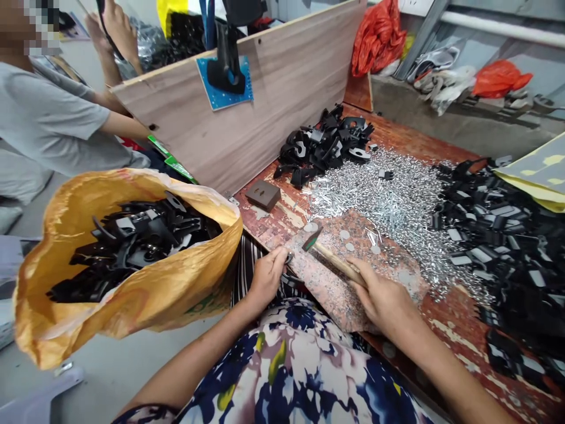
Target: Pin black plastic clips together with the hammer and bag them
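Observation:
My right hand (383, 295) is wrapped round the wooden handle of a hammer (332, 257). The hammer's dark head lies just above a speckled stone slab (329, 288); whether they touch I cannot tell. At the slab's left edge, my left hand (267, 272) is closed on a small black plastic part (290, 277), largely hidden by the fingers and the edge. Beyond the slab spreads a heap of small shiny metal pins (388, 191), a few of them lying loose on the stone.
An open yellow sack (212, 277) of black plastic parts stands left. Black parts pile up at the back (324, 144) and right (498, 229). A brown block (263, 195) sits near a wooden partition (282, 88). A person in a grey sleeve (57, 118) works behind it.

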A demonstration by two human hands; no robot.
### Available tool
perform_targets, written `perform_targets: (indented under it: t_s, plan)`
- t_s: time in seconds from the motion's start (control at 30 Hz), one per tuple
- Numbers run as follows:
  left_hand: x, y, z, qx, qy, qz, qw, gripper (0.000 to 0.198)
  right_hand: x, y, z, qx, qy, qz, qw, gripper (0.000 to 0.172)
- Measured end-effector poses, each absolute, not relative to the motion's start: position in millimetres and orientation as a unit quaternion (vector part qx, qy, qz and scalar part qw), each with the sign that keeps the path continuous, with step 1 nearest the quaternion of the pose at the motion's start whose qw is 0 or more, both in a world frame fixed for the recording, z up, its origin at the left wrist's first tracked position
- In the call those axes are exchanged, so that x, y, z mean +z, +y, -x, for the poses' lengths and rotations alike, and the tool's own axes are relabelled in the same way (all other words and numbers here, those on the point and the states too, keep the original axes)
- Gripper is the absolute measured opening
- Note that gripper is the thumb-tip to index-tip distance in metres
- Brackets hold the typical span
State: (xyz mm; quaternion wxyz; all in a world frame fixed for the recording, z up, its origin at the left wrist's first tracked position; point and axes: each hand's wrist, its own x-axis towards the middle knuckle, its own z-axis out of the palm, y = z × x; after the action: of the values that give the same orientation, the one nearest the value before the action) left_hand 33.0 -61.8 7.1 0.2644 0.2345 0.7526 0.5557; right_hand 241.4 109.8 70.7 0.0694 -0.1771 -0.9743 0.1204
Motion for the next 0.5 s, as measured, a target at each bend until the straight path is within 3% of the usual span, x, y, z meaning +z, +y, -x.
perform_targets:
  t_s: [0.17,0.33,0.5]
  plan:
    - [5,-63,-32,0.551,0.765,-0.233,0.238,0.042,83,94,-244,0.155,-0.954,0.115,0.231,0.068]
    - [2,-65,-33,0.552,0.769,-0.229,0.228,0.042,61,86,-236,0.109,-0.978,0.111,0.140,0.056]
    - [0,-63,-32,0.554,0.763,-0.230,0.241,0.041,62,95,-242,0.150,-0.962,0.158,0.167,0.057]
